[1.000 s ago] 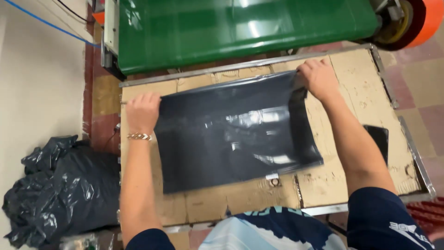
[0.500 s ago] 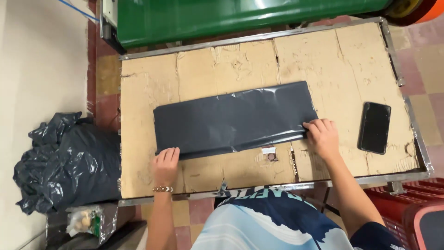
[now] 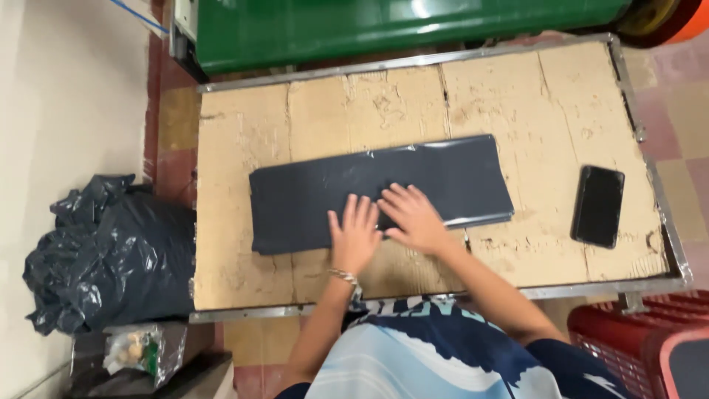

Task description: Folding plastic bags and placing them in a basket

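A black plastic bag point(image 3: 310, 196), folded into a long flat strip, lies across the middle of the cardboard-covered table point(image 3: 236, 140). My left hand point(image 3: 354, 235) lies flat with fingers spread on the strip's near edge, at its middle. My right hand point(image 3: 412, 218) presses flat beside it, fingers pointing left and touching the left hand. Neither hand grips anything. A bracelet sits on my left wrist.
A black phone point(image 3: 597, 205) lies on the table's right side. A green machine point(image 3: 384, 26) stands behind the table. A heap of black plastic bags point(image 3: 103, 255) sits on the floor at left. Red crates point(image 3: 642, 343) stand at lower right.
The bag went from a wide sheet to a folded strip. My hands moved from its two ends to its middle, now side by side and flat on it.
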